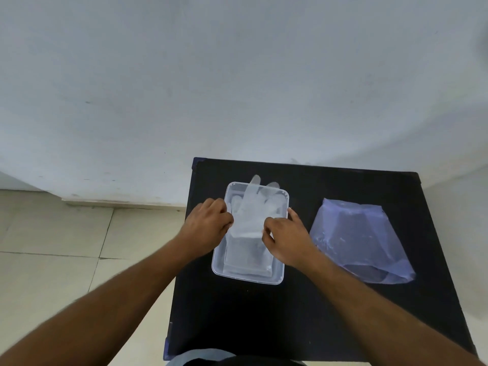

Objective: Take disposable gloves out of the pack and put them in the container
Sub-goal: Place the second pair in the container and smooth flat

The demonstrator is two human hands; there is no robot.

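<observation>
Over the container (280,276), both hands (208,225) (286,240) on an unlabelled glove (250,212).

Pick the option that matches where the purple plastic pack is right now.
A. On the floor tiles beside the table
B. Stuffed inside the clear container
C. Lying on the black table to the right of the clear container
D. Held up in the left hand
C: the pack lies flat on the table, right of the container, while the left hand and right hand both pinch a glove over the container.
</observation>
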